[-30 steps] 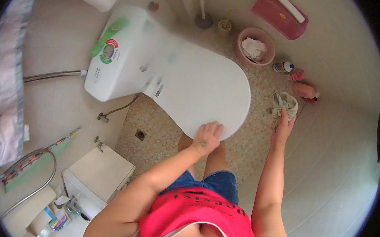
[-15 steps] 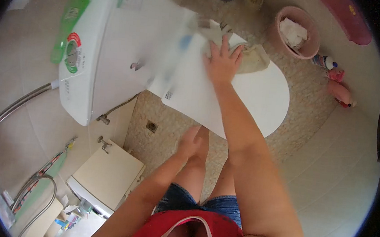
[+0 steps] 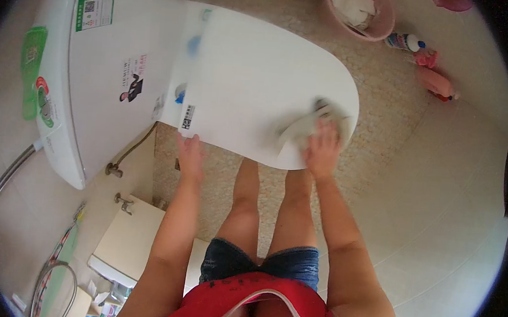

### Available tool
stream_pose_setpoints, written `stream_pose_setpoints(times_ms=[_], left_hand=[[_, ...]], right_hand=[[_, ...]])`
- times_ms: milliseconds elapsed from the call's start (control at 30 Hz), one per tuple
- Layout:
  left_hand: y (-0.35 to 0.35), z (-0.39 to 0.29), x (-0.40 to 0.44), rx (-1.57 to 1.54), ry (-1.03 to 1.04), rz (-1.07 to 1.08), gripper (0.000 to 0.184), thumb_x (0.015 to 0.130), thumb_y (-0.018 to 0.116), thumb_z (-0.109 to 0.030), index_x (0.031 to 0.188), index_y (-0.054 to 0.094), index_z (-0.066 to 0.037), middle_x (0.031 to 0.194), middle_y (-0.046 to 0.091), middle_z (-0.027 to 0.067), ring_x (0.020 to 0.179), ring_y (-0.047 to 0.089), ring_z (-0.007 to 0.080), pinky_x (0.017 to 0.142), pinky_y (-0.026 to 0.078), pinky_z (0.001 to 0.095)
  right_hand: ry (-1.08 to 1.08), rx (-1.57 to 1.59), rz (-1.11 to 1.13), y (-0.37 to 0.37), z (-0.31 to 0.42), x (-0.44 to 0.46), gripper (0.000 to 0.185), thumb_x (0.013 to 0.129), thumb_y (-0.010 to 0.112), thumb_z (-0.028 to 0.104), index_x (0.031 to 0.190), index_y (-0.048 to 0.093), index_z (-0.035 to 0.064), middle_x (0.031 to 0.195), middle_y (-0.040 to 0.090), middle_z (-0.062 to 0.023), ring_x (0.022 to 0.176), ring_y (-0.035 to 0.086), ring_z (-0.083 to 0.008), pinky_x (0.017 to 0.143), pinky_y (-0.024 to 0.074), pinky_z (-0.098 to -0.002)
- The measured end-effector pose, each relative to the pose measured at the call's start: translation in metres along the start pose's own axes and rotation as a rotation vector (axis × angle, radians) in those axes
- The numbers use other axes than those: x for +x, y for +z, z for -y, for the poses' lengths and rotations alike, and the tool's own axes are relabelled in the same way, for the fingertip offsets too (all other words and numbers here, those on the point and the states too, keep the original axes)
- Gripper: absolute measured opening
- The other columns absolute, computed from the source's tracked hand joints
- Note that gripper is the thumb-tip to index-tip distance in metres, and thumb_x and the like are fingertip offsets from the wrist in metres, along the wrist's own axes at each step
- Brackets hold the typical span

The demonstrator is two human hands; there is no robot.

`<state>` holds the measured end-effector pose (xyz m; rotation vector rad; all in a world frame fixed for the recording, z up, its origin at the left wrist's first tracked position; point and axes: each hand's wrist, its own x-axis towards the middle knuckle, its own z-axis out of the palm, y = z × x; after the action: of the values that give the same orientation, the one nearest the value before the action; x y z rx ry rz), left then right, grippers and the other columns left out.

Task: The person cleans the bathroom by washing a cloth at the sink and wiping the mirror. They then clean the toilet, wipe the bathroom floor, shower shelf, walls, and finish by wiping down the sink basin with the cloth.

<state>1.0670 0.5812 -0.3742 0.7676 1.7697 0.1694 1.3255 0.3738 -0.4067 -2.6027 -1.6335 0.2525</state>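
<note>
A white toilet lid (image 3: 260, 70) lies closed, with the white tank (image 3: 110, 60) behind it at the left. My right hand (image 3: 324, 151) presses a greyish cloth (image 3: 309, 127) on the lid near its front edge; hand and cloth are blurred, and the fingers bend over the fabric. My left hand (image 3: 190, 154) is at the near edge of the lid, by its hinge end, with fingertips touching the rim beside a small black-and-white label. Nothing shows in that hand, and its fingers are slightly apart.
A green bottle (image 3: 32, 72) lies on top of the tank. At the upper right stand a pink basin (image 3: 384, 27) with white cloth, a white bottle (image 3: 404, 42) and a pink bottle (image 3: 436, 83). A metal valve (image 3: 113, 170) and a cream cabinet (image 3: 128, 235) are at the lower left.
My right hand and the cloth have moved from the far side of the lid to its near front. My left hand has moved from beside my leg to the lid's near edge. The view has shifted.
</note>
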Motion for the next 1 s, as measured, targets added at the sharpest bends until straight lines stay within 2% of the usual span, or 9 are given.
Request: stream_pose_setpoints(times_ms=[67,133,300,467,500,633,833,933,1000], left_hand=[[0.008,-0.003,-0.002,-0.017,-0.036,-0.018,0.073,0.093,0.049,-0.026,0.147,0.003,-0.010,0.139,0.033,0.0133,0.121,0.042,0.0259,0.096,0.038,0.0381],[0.010,0.000,-0.005,-0.083,-0.049,-0.010,0.072,0.094,0.048,-0.029,0.147,0.003,-0.010,0.143,0.029,0.0129,0.127,0.036,0.0274,0.101,0.033,0.0400],[0.003,-0.004,-0.017,-0.203,-0.035,0.036,0.073,0.094,0.044,-0.042,0.147,0.005,-0.011,0.144,0.028,0.0116,0.130,0.033,0.0287,0.106,0.029,0.0430],[-0.021,0.003,-0.016,-0.463,-0.167,0.045,0.076,0.092,0.043,-0.053,0.147,0.010,-0.012,0.142,0.031,0.0126,0.129,0.035,0.0304,0.105,0.030,0.0448],[-0.031,0.029,-0.004,-0.480,-0.268,0.106,0.075,0.091,0.045,-0.053,0.146,0.013,-0.011,0.140,0.034,0.0129,0.127,0.037,0.0311,0.104,0.032,0.0452],[-0.032,0.065,-0.024,-0.553,-0.335,0.095,0.070,0.090,0.051,-0.050,0.142,0.022,-0.014,0.132,0.042,0.0168,0.119,0.045,0.0331,0.096,0.038,0.0453],[-0.034,0.081,-0.035,-0.612,-0.406,-0.015,0.061,0.091,0.052,-0.043,0.138,0.029,-0.013,0.130,0.043,0.0129,0.115,0.046,0.0292,0.093,0.040,0.0433],[-0.050,0.067,-0.038,-0.606,-0.337,-0.033,0.057,0.092,0.051,-0.041,0.137,0.030,-0.013,0.130,0.043,0.0127,0.113,0.048,0.0289,0.091,0.041,0.0425],[-0.069,0.067,-0.039,-0.601,-0.299,-0.048,0.056,0.092,0.051,-0.039,0.137,0.031,-0.013,0.130,0.043,0.0128,0.112,0.048,0.0286,0.090,0.041,0.0418]], right_hand=[[0.292,0.084,-0.133,0.002,-0.030,0.046,0.051,0.078,0.062,0.034,0.127,0.052,0.0211,0.139,0.040,-0.0136,0.130,0.032,-0.0401,0.101,0.0230,-0.0587],[0.414,0.011,-0.155,0.005,-0.016,0.117,0.057,0.080,0.060,0.036,0.135,0.045,0.0275,0.137,0.043,-0.0146,0.131,0.030,-0.0404,0.102,0.0223,-0.0588],[0.014,0.146,-0.208,0.025,0.126,0.202,0.040,0.080,0.059,0.029,0.120,0.055,0.0268,0.140,0.040,-0.0075,0.126,0.035,-0.0372,0.098,0.0260,-0.0614],[-0.570,0.470,-0.027,0.048,0.170,0.043,0.016,0.081,0.057,0.024,0.094,0.066,0.0206,0.145,0.034,-0.0002,0.117,0.044,-0.0276,0.085,0.0422,-0.0424],[-0.628,0.454,0.192,0.030,0.146,0.019,0.019,0.080,0.057,0.021,0.097,0.065,0.0217,0.144,0.035,0.0004,0.117,0.044,-0.0273,0.085,0.0425,-0.0414],[-0.424,0.190,0.179,0.036,0.092,0.031,0.040,0.077,0.059,0.021,0.117,0.057,0.0207,0.145,0.033,-0.0039,0.122,0.042,-0.0288,0.091,0.0379,-0.0473],[-0.159,0.252,-0.215,0.005,0.170,0.286,0.043,0.085,0.055,0.029,0.126,0.053,0.0148,0.142,0.038,-0.0091,0.129,0.034,-0.0364,0.103,0.0260,-0.0544],[-0.194,-0.384,0.261,0.003,0.242,0.308,0.043,0.091,0.043,0.029,0.125,0.054,0.0054,0.137,0.042,-0.0165,0.128,0.035,-0.0401,0.105,0.0208,-0.0558],[-0.254,-0.408,0.286,-0.001,0.266,0.293,0.045,0.092,0.038,0.028,0.124,0.054,0.0006,0.133,0.044,-0.0211,0.126,0.035,-0.0427,0.105,0.0181,-0.0561]])
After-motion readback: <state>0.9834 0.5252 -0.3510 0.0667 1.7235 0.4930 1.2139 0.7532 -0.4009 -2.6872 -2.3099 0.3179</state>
